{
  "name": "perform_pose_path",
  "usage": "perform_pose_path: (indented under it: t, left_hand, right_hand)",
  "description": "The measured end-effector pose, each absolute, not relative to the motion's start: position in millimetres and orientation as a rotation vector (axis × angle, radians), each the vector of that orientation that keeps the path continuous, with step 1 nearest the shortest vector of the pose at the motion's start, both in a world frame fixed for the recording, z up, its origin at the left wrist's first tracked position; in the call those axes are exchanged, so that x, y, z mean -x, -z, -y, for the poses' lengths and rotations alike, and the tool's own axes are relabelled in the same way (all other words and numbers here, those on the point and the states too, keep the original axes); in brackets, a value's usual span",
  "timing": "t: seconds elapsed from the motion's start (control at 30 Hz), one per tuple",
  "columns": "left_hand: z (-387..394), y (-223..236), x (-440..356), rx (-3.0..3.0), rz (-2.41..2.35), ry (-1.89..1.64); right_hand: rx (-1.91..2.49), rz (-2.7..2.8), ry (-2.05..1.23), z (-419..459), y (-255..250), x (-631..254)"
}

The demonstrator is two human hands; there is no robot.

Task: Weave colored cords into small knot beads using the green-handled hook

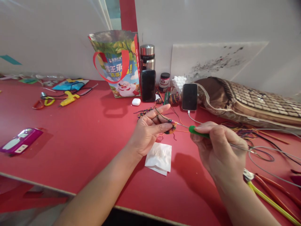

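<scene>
Between thumb and fingers, my left hand [150, 128] pinches a small multicoloured crochet piece [172, 128], dark and orange. A strand of dark yarn runs over its raised index finger. My right hand [219, 144] is closed around the green handle of a crochet hook [195, 130], whose thin metal shaft points left and meets the crochet piece. The very tip is hidden at the stitches. Behind my left hand lies more multicoloured crochet work [144, 112]. Under the hands, a folded white tissue [160, 157] rests on the red table [94, 150].
At the back stand a printed bag [119, 69], a steel flask [147, 56], two phones [148, 86] and a dark-lidded jar [164, 82]. A yellow glue gun [70, 98] and purple power strip [22, 141] lie left. Pliers [265, 191], loose cords and a brown cushion [263, 100] are right.
</scene>
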State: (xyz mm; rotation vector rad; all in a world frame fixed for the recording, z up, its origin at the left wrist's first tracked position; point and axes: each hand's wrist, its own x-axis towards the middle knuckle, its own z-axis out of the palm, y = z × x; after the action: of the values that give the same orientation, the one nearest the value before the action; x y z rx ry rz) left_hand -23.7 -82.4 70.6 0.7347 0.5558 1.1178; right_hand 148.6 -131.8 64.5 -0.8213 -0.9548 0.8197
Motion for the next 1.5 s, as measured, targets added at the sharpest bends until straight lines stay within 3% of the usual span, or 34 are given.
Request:
perform_pose_path:
  t: [1.5]
  left_hand:
    - [84.7,-66.2,21.7,-0.901,-0.613,-1.205]
  right_hand:
    - [0.908,0.874,-0.828,131.0,-61.5,-154.0]
